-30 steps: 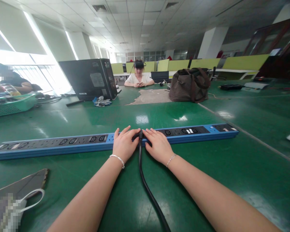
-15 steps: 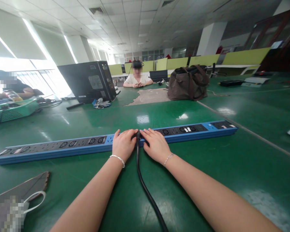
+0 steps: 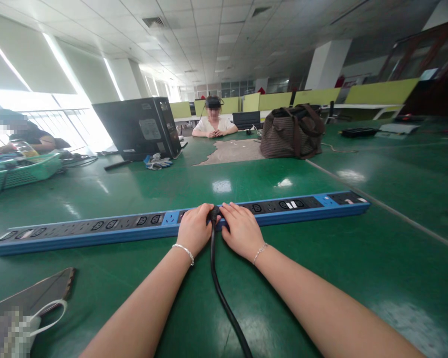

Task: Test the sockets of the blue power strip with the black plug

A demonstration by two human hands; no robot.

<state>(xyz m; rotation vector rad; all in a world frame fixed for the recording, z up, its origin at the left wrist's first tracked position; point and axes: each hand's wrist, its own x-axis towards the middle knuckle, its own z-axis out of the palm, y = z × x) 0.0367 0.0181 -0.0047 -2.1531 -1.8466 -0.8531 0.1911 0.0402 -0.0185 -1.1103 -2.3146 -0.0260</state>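
Observation:
A long blue power strip [image 3: 127, 229] with black sockets lies across the green table. At its middle, a black plug [image 3: 214, 214] with a thick black cable [image 3: 218, 286] sits on the strip's socket face; how far it is inserted is hidden. My left hand [image 3: 196, 228] is closed round the plug's left side, its fingers over the strip. My right hand [image 3: 242, 229] rests on the strip just right of the plug, fingers together and stretched forward, fingertips beside the plug. The cable runs toward me between my forearms.
A black computer case [image 3: 138, 129], gloves [image 3: 157, 161] and a brown bag [image 3: 293, 132] stand farther back. A green basket [image 3: 41, 169] is at the left. Across the table sits a person [image 3: 214, 124], another at far left. A dark flat object [image 3: 41, 291] lies at the near left.
My left hand's fingers have drawn in closer round the plug, and the blue socket beside them shows more. My right hand's fingers have shifted slightly. The view has tilted a little.

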